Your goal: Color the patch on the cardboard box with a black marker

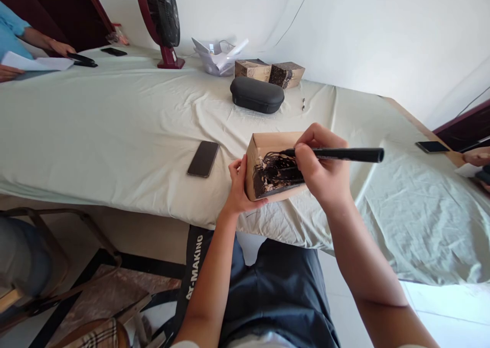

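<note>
Head view, box: the cardboard box (pixel 268 141) is tilted in the left hand (pixel 239 197), over the near edge of the cloth-covered table (pixel 115 123).
Box handling: probably light and fairly stiff, its panels likely to dent if squeezed; best held by the end edges, away from the black ink, which may smear if wet.
Left fingers: partly curled, closed around the box's left end.
Right fingers: pinched closed on the black marker (pixel 352 154), its tip at the inked face; right hand (pixel 327 177) above the box.
Marker handling: likely light, rigid and smooth; the barrel near the tip suits a pinch.
Trouser lettering: "AT-MAKING" (pixel 194 267) in white; whether more precedes it cannot be told.
Other labels: no brand readable on marker, box or phone (pixel 203 159).
</note>
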### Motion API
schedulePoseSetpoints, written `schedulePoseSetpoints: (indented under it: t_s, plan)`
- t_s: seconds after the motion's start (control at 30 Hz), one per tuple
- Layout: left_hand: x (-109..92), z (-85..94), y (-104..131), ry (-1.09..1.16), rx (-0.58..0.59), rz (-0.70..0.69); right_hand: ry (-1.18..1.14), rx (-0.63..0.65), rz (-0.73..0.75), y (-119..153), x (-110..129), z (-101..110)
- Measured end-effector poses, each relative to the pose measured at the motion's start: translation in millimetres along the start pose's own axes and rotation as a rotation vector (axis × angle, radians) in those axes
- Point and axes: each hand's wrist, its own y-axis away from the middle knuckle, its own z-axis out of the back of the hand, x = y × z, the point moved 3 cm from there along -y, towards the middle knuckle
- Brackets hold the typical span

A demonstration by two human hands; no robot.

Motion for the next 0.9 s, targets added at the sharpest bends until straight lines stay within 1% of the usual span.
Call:
schedulePoseSetpoints:
  t_s: [0.1, 0.2, 0.33, 0.43, 0.53, 0.7, 0.8, 0.9]
  plan:
    - [-2, -0.2, -1, 0.021, -0.004, -0.021, -0.036, -0.043, -0.047, 1, -6, 7]
    - [-3, -0.4, -2, 0.047, -0.001, -0.011, -0.056, -0.077, -0.083, 2, -12, 13]
    - [-3, -0.4, -1, 0.033, 0.012, 0.008, -0.038, -0.123, -0.1, 8, -14, 21]
    - [-1, -0.6, -1, 0.011, 0.013, -0.001, -0.004, -0.144, -0.114, 14, -15, 26]
    - [0, -0.9, -1, 0.016, 0.01, -0.013, -0.026, -0.15, -0.132, 20, -19, 32]
    - [1, -1.1, -1, 0.03, 0.021, -0.009, -0.152, -0.133, -0.17, 28, -31, 40]
    - [3, -1.0, -1, 0.04, 0.016, 0.004, -0.237, -0.115, -0.181, 32, -32, 41]
    - [4, -0.7, 0, 0.069, 0.004, 0.015, -0.32, -0.022, -0.175, 37, -29, 38]
